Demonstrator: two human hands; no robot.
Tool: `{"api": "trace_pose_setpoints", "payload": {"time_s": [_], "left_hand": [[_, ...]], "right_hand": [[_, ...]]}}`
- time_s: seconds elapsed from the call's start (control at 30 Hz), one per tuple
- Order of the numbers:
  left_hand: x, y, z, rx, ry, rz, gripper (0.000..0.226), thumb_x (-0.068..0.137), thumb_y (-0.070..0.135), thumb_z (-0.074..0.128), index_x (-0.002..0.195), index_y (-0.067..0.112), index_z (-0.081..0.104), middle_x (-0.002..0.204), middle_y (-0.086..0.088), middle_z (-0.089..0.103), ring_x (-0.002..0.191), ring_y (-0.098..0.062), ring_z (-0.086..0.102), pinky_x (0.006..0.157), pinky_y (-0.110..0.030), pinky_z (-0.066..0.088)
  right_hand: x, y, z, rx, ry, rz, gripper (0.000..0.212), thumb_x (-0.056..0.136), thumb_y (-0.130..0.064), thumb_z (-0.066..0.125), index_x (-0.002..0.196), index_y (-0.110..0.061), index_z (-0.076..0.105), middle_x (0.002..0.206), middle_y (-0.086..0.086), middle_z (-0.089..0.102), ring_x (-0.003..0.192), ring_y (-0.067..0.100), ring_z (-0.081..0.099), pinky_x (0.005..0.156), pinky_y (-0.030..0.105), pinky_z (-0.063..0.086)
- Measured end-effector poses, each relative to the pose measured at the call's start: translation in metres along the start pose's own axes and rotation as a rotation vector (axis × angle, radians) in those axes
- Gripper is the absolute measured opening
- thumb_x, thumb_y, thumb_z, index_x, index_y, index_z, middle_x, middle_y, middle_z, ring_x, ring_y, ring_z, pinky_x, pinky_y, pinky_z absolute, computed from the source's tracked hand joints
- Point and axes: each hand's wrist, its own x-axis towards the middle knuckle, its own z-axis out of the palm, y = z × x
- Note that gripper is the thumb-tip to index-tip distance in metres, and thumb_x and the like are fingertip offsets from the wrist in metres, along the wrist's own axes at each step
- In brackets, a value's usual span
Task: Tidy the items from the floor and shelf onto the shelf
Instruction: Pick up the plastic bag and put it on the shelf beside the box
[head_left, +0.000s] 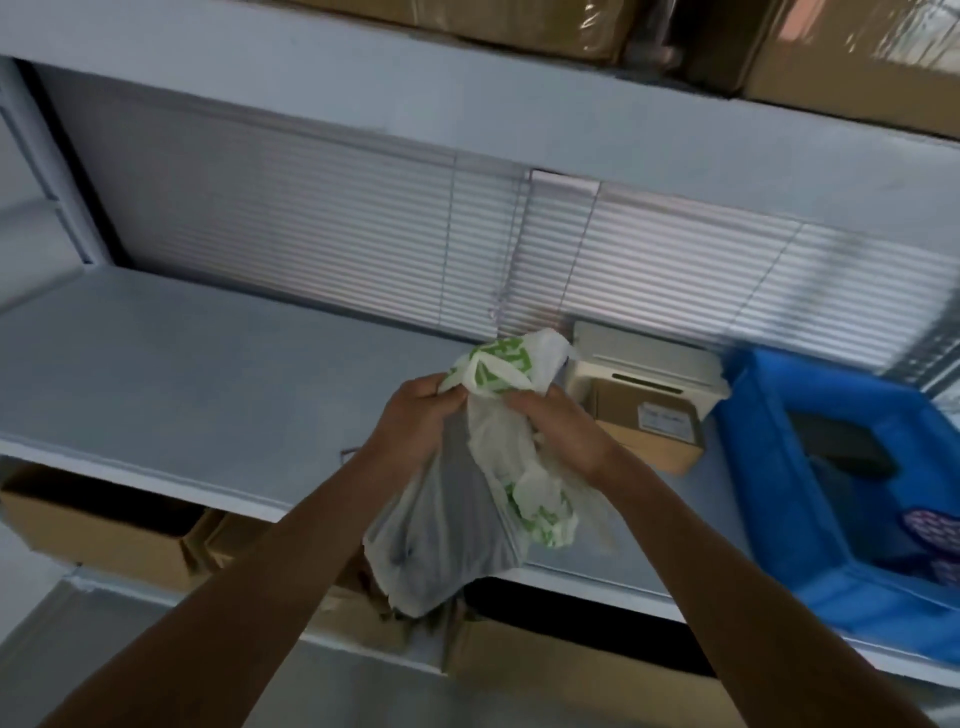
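A white plastic bag (457, 525) with green print hangs in front of the grey shelf board (171, 374), its bottom dropping below the board's front edge. Something grey shows through the thin plastic; what it is I cannot tell. My left hand (415, 421) pinches the bag's top on the left side. My right hand (561, 431) grips the bunched top on the right. Both hands meet over the shelf, near its middle.
A small brown box under a cream lid (649, 400) stands on the shelf right of my hands. A blue plastic crate (779, 499) sits at the far right. Cardboard boxes (98, 525) fill the shelf below, and more (852, 57) the one above. White blinds (623, 260) close the back.
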Motion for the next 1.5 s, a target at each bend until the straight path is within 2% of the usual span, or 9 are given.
{"api": "trace_pose_setpoints", "payload": {"time_s": [0.1, 0.23, 0.47, 0.67, 0.77, 0.87, 1.07, 1.27, 1.5], "left_hand": [[0.045, 0.007, 0.024, -0.076, -0.004, -0.06, 0.018, 0.086, 0.005, 0.063, 0.092, 0.016, 0.076, 0.092, -0.005, 0.073, 0.095, -0.023, 0.067, 0.087, -0.033, 0.052], [0.1, 0.003, 0.051, -0.074, -0.05, -0.109, 0.02, 0.07, 0.011, 0.069, 0.088, 0.014, 0.076, 0.096, -0.013, 0.074, 0.095, -0.029, 0.068, 0.088, -0.043, 0.054], [0.181, -0.021, 0.056, -0.149, -0.158, -0.152, 0.026, 0.077, 0.004, 0.07, 0.1, 0.016, 0.073, 0.094, -0.005, 0.073, 0.086, -0.021, 0.069, 0.075, -0.027, 0.057], [0.233, -0.051, 0.038, -0.041, -0.163, -0.126, 0.035, 0.077, 0.027, 0.068, 0.11, 0.017, 0.069, 0.118, -0.016, 0.07, 0.11, -0.033, 0.066, 0.099, -0.045, 0.049], [0.254, -0.073, 0.028, 0.123, -0.049, -0.166, 0.053, 0.077, 0.046, 0.069, 0.125, 0.022, 0.062, 0.123, -0.01, 0.065, 0.112, -0.031, 0.063, 0.098, -0.041, 0.049], [0.253, -0.097, 0.023, 0.011, 0.015, -0.617, 0.082, 0.071, 0.054, 0.071, 0.14, 0.018, 0.043, 0.14, -0.016, 0.05, 0.122, -0.04, 0.054, 0.099, -0.057, 0.046], [0.266, -0.156, 0.056, -0.297, -0.059, -0.56, 0.086, 0.047, 0.008, 0.082, 0.129, 0.0, 0.057, 0.113, -0.02, 0.068, 0.103, -0.037, 0.066, 0.091, -0.053, 0.051], [0.274, -0.178, 0.083, 0.177, 0.063, -0.369, 0.071, 0.077, 0.024, 0.076, 0.14, 0.01, 0.046, 0.135, -0.01, 0.059, 0.122, -0.029, 0.059, 0.086, -0.022, 0.044], [0.248, -0.207, 0.084, 0.677, -0.024, -0.29, 0.096, 0.072, 0.049, 0.069, 0.153, 0.028, 0.022, 0.15, -0.011, 0.04, 0.131, -0.033, 0.044, 0.104, -0.039, 0.043]], "right_hand": [[0.018, -0.01, -0.033, -0.392, -0.155, 0.036, 0.03, 0.081, -0.033, 0.08, 0.101, -0.029, 0.058, 0.09, -0.014, 0.065, 0.079, -0.006, 0.063, 0.069, 0.005, 0.047], [0.055, 0.004, -0.059, -0.797, -0.036, 0.16, 0.032, 0.077, -0.043, 0.081, 0.082, -0.022, 0.058, 0.073, -0.006, 0.056, 0.065, 0.008, 0.055, 0.055, 0.016, 0.038], [0.15, 0.04, -0.073, -0.283, 0.441, 0.176, 0.016, 0.079, -0.006, 0.058, 0.085, -0.012, 0.072, 0.074, 0.01, 0.069, 0.059, 0.022, 0.062, 0.049, 0.027, 0.047], [0.208, 0.034, -0.074, -0.146, 0.587, 0.067, 0.021, 0.071, -0.005, 0.062, 0.063, -0.022, 0.07, 0.067, -0.001, 0.07, 0.068, 0.021, 0.068, 0.061, 0.034, 0.054], [0.237, 0.042, -0.09, -0.152, 0.562, 0.108, 0.022, 0.073, -0.01, 0.065, 0.093, -0.011, 0.074, 0.091, 0.01, 0.075, 0.085, 0.027, 0.071, 0.079, 0.039, 0.06], [0.254, 0.044, -0.1, -0.256, 0.417, 0.208, 0.034, 0.092, -0.018, 0.058, 0.12, -0.002, 0.065, 0.124, 0.022, 0.066, 0.116, 0.038, 0.061, 0.101, 0.044, 0.05], [0.276, 0.06, -0.108, -0.241, 0.348, 0.163, 0.014, 0.096, -0.002, 0.056, 0.102, 0.003, 0.068, 0.1, 0.013, 0.065, 0.098, 0.025, 0.058, 0.089, 0.025, 0.05], [0.279, 0.1, -0.133, -0.178, 0.362, 0.211, 0.022, 0.073, 0.005, 0.079, 0.09, -0.005, 0.071, 0.102, 0.023, 0.072, 0.094, 0.038, 0.069, 0.088, 0.052, 0.055], [0.243, 0.132, -0.128, -0.517, 0.375, 0.26, 0.051, 0.091, -0.038, 0.062, 0.131, -0.007, 0.053, 0.124, 0.018, 0.058, 0.112, 0.036, 0.058, 0.087, 0.038, 0.048]]}}
